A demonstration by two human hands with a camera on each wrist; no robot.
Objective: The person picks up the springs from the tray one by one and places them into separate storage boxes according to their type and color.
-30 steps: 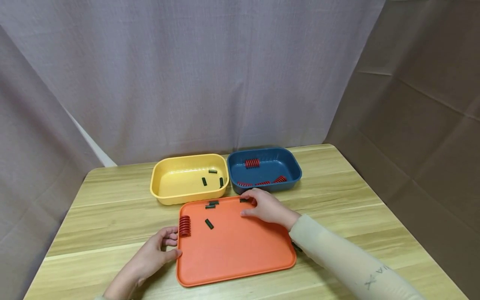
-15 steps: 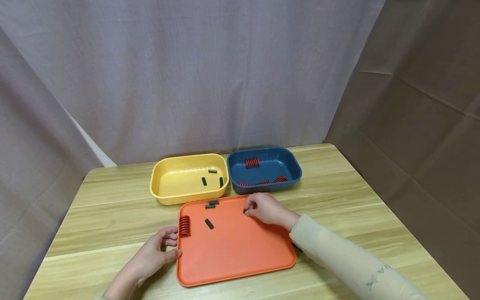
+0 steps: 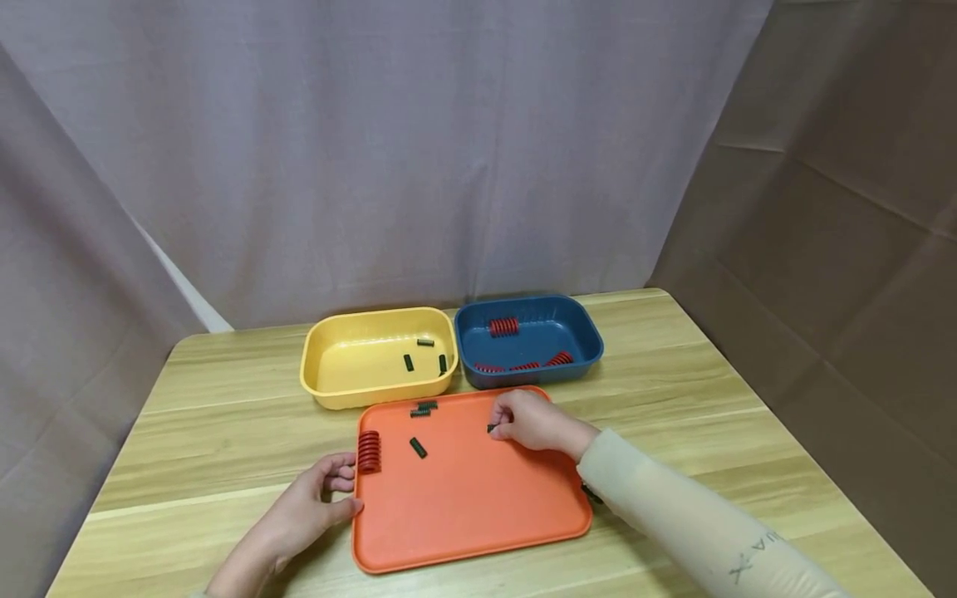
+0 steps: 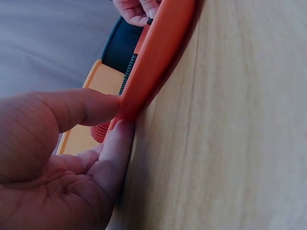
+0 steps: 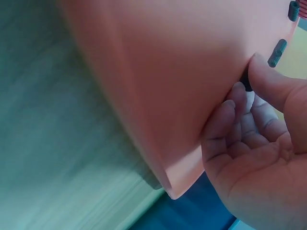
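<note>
Mauve-grey curtain point(image 3: 374, 149) fills the back, creased brown cloth point(image 3: 837, 249) down the right side. Pale wood-grain table point(image 3: 224, 415), rounded far corners. Orange tray point(image 3: 471, 507), shallow rim, lies at the near middle of the table. Behind it, yellow bin point(image 3: 374, 394) on the left, blue bin point(image 3: 486, 379) on the right, ends close together; the blue one sits just past the tray's far edge. Cream sleeve point(image 3: 688, 507), dark lettering on the forearm, comes in from the lower right.

Left hand point(image 3: 310, 498) at the tray's left edge: fingers bent, thumb on the rim, holding the edge; the left wrist view shows thumb tip and a fingertip pinching it. Right hand point(image 3: 532, 419) over the tray's far right part: thumb and fingers narrow, pinching a small dark coil spring point(image 5: 247, 80), mostly hidden by the fingertips.

Big red coil spring point(image 3: 369, 453) on the tray, against the left rim, near the left fingers. More red springs point(image 3: 504, 326) in the blue bin: one toward the back, three along the front wall. Small dark springs left on the tray: a side-by-side pair point(image 3: 424, 408) at the far rim, one single spring point(image 3: 418, 448) lying slanted nearer the middle. Similar small springs point(image 3: 408, 362) in the yellow bin, right half, at least three.
</note>
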